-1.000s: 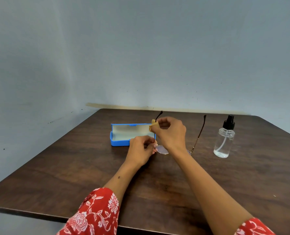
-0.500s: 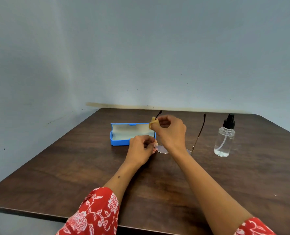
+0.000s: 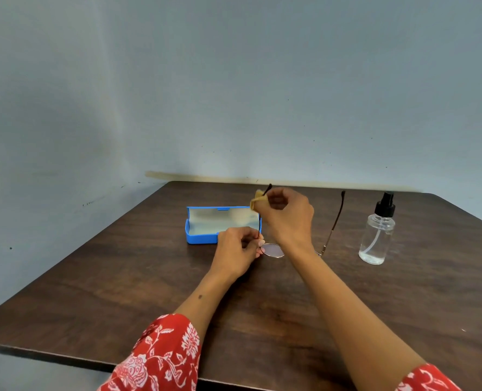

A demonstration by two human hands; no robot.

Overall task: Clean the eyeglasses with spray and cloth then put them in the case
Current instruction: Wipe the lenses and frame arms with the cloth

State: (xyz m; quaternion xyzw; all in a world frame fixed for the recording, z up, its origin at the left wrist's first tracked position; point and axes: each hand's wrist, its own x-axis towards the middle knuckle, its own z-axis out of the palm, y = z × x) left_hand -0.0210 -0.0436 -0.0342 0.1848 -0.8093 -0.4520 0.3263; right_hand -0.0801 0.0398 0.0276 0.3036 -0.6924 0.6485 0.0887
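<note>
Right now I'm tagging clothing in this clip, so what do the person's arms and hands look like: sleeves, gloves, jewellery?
Both forearms are bare, and the left hand and right hand wear no gloves; no rings, watch or bracelets show. The left sleeve is red with a white floral print. The right sleeve is the same fabric, only partly in view. The left forearm has a small dark mark.

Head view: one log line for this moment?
left hand holds eyeglasses | right hand wipes temple with cloth | case open
</note>
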